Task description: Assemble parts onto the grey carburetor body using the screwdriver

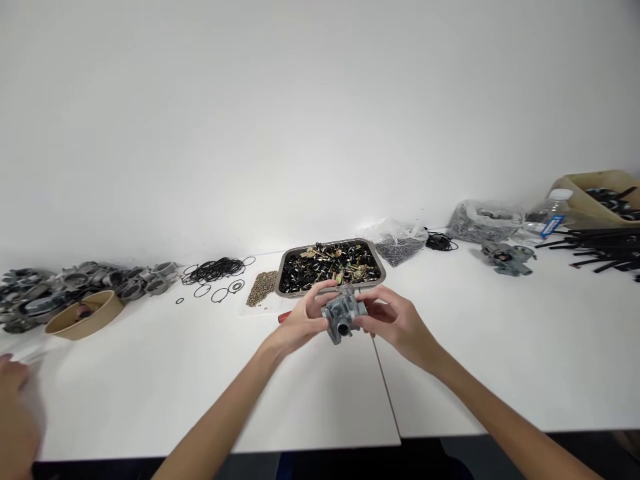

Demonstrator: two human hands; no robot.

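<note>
Grey cast-metal carburetor body [342,315], round bore forward, fingers of left hand [303,321] and right hand [395,321] clasped around it.

Light was bright, even and soft, washing out the white wall [320,100] and tabletop [500,347], shadows faint, edges bowed by wide-angle distortion, a hand [17,413] blurred at lower left.

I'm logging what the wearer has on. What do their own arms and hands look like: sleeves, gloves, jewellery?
Both forearms are bare as far as the frame shows, no sleeves in view. The left hand and right hand wear no gloves; no watch, ring or wristband shows.
</note>
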